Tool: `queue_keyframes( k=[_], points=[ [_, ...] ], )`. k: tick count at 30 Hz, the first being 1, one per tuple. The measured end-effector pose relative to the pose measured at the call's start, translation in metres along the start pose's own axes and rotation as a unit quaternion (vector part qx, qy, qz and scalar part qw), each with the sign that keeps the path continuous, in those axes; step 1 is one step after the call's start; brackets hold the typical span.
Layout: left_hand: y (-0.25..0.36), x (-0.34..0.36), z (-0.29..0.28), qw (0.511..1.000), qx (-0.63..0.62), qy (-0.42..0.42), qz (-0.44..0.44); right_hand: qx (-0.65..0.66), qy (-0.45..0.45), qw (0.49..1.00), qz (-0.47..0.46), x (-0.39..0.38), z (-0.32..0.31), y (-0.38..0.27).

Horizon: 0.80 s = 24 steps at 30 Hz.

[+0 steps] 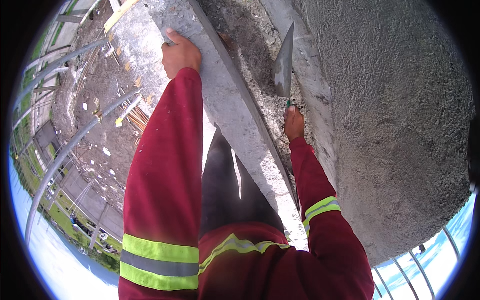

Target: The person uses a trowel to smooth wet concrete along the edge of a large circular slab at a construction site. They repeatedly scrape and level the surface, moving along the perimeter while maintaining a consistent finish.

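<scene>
My right hand [294, 122] is closed round the handle of a pointed trowel [284, 67]. A bit of green shows at the handle's top, and the grey blade points away from me. Below and beside the blade lies a strip of rough, crumbly mortar [272, 107]. A long, wide board [227, 100], smeared grey, slants across in front of me. My left hand [181, 54] is closed at its left edge, fingers curled and the thumb pointing up; the fingertips are partly hidden.
To the right rises a large, rough grey rendered wall [395, 125], with a smoother ledge [310, 75] along its foot. Metal scaffold tubes [70, 145] cross on the left. Far below is dirt ground [102, 165] with a pile of thin sticks [136, 117].
</scene>
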<state>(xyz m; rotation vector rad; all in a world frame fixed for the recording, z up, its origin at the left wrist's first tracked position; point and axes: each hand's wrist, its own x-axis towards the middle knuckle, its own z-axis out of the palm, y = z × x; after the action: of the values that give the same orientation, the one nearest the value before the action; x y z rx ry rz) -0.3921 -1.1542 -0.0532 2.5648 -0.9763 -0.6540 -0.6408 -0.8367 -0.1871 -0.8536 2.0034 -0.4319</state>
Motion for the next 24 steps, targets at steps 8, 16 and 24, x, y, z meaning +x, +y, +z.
queue_keyframes(
  k=[8, 16, 24],
  points=[
    [-0.003, 0.001, 0.004, 1.0, 0.002, 0.016, 0.006, 0.038, 0.011, 0.998, 0.049, -0.006, -0.004, 0.012],
    [0.0, 0.002, 0.003, 1.0, -0.002, 0.016, 0.004, -0.039, 0.007, 0.998, -0.049, -0.003, -0.029, -0.071],
    [0.001, 0.001, 0.001, 1.0, -0.008, 0.003, -0.003, 0.128, 0.122, 0.966, -0.191, 0.06, -0.037, -0.18]
  ],
)
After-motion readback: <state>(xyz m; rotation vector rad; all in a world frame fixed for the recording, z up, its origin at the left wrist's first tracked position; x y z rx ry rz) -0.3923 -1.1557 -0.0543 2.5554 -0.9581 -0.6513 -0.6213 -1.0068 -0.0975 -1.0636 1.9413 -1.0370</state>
